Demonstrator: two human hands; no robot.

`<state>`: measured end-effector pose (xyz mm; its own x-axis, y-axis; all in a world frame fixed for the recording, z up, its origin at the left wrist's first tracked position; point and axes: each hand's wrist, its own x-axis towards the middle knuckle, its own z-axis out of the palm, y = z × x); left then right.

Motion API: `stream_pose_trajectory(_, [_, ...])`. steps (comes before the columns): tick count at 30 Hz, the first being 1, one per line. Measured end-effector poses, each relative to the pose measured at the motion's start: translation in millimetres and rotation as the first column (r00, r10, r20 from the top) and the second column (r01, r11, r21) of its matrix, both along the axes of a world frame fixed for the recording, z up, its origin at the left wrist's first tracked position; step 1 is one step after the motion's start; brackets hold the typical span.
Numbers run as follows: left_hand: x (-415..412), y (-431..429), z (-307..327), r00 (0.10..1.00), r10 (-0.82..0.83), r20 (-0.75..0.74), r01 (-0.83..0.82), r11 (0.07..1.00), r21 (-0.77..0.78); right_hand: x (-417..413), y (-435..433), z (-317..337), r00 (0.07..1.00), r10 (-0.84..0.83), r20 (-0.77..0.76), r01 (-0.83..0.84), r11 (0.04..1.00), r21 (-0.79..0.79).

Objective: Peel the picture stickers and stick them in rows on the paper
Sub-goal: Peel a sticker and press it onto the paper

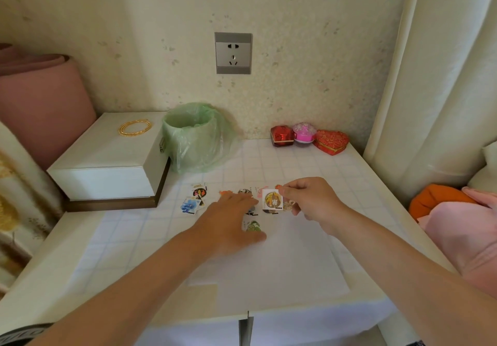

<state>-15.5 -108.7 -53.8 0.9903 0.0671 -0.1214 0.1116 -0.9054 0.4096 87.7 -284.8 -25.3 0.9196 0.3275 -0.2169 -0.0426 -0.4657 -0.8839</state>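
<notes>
paper (282, 270) pinned flat under open left hand (231, 222), right hand (309, 200) pinches a sticker (273, 199) by its edge, looks flimsy, probably creases easy

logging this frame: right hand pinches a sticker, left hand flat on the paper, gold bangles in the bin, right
Not quite. The head view shows the gold bangles lying on the white box, beside the bin, not in it. The rest holds: the right hand pinches a sticker, the left hand lies flat on the paper.
</notes>
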Motion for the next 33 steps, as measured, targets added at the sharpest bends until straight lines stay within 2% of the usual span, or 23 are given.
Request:
stream_pose_trajectory(2, [-2.8, 3.2, -4.0, 0.995, -0.091, -0.050, 0.097, 0.986, 0.138, 1.7, -2.6, 1.6, 0.997, 0.003, -0.072, -0.003, 1.000, 0.008])
stream_pose_trajectory(7, [-3.7, 13.5, -1.9, 0.994, -0.086, -0.068, 0.095, 0.984, 0.153, -1.6, -4.9, -1.2, 0.984, 0.051, -0.174, -0.063, 0.996, -0.067])
stream_pose_trajectory(15, [0.5, 16.7, -4.1, 0.993, -0.089, -0.073, 0.101, 0.979, 0.178, -2.8, 1.2, -17.9, 0.996, 0.082, -0.029, -0.085, 0.989, -0.125])
stream_pose_trajectory(27, [2.4, 19.0, -6.7, 0.992, -0.101, -0.070, 0.113, 0.975, 0.191, -1.1, 10.5, -32.5, 0.986, 0.145, 0.083, -0.121, 0.962, -0.245])
stream_pose_trajectory(33, [1.6, 18.6, -7.3, 0.990, -0.141, -0.015, 0.141, 0.968, 0.206, -2.0, 13.3, -33.7, 0.972, 0.180, 0.154, -0.121, 0.936, -0.332])
